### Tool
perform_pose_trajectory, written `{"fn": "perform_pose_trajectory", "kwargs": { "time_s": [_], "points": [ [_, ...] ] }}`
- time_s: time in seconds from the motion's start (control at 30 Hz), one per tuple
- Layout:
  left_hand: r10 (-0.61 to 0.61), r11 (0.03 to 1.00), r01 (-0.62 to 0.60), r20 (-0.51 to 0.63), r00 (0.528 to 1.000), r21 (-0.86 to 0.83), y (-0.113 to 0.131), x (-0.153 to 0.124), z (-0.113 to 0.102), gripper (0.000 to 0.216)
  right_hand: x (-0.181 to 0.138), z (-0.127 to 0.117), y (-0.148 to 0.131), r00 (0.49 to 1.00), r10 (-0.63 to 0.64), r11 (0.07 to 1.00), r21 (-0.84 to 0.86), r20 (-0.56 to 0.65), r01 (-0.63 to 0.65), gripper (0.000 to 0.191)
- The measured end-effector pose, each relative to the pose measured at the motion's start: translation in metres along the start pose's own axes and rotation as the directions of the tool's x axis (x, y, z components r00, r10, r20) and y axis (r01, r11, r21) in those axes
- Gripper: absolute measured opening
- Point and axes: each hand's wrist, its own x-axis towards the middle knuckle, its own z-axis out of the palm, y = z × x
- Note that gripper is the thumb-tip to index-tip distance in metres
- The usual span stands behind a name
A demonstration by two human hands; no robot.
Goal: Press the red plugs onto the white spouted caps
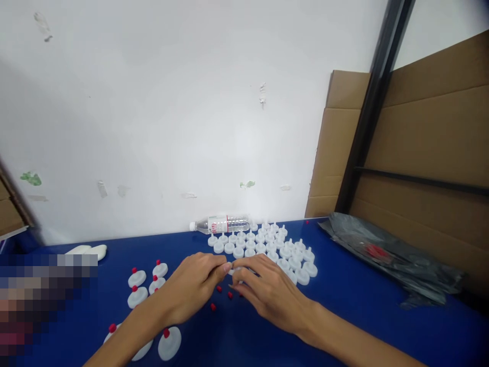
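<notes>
My left hand (pixel 202 280) and my right hand (pixel 265 285) meet over the middle of the blue table. The fingers of both are closed around a small white nozzle cap (pixel 231 270), of which only a sliver shows. Below my fingertips lie several small red tips, among them one red tip (pixel 213 307) nearest me. Just beyond my hands stands a cluster of white nozzle caps (pixel 249 244) with bare spouts pointing up. Around my left forearm sit several white nozzle caps with red tips (pixel 169 344) on their spouts; the forearm partly hides some.
A clear plastic bottle (pixel 229 224) lies against the white wall behind the cluster. Grey plastic sheeting (pixel 393 255) with something red lies on the right, before cardboard (pixel 431 137) and a dark metal post (pixel 369 117). White oval pieces (pixel 97 252) lie at left, beside a blurred-out area.
</notes>
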Motion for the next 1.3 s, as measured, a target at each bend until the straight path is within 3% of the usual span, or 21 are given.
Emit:
{"fn": "perform_pose_trajectory", "kwargs": {
  "time_s": [0.13,0.3,0.5,0.63,0.93,1.13,1.3],
  "points": [
    [-0.012,0.998,0.014,-0.029,1.0,0.057,-0.007,-0.004,-0.002,0.049,-0.001,-0.004,0.001,1.0,-0.008,1.0,-0.026,0.022,0.009,0.007],
    [0.028,0.949,0.053,-0.249,0.968,0.31,-0.04,-0.002,-0.006,0.04,-0.004,-0.006,0.014,0.991,0.107,0.993,-0.067,0.082,-0.102,0.013],
    [0.135,0.927,-0.052,-0.203,0.97,0.371,-0.069,0.001,0.004,0.03,-0.008,-0.003,0.019,0.971,0.133,0.988,-0.097,0.196,-0.116,0.028],
    [0.15,0.932,-0.074,-0.191,0.97,0.355,-0.066,0.0,0.012,0.028,-0.009,-0.003,0.016,0.953,0.122,0.987,-0.134,0.276,-0.087,0.031],
    [0.17,0.907,-0.102,-0.133,0.976,0.409,-0.06,0.004,0.021,0.022,0.001,-0.017,0.0,0.986,0.09,0.993,-0.088,0.14,-0.078,0.013],
    [0.091,0.951,-0.012,-0.24,0.966,0.31,-0.049,0.002,0.018,0.018,-0.005,-0.01,0.004,0.957,0.073,0.993,-0.112,0.281,-0.043,0.015],
    [0.135,0.933,-0.029,-0.272,0.953,0.36,-0.048,0.004,0.018,0.021,-0.011,0.004,0.01,0.94,0.055,0.989,-0.151,0.337,-0.004,0.014]
  ]
}}
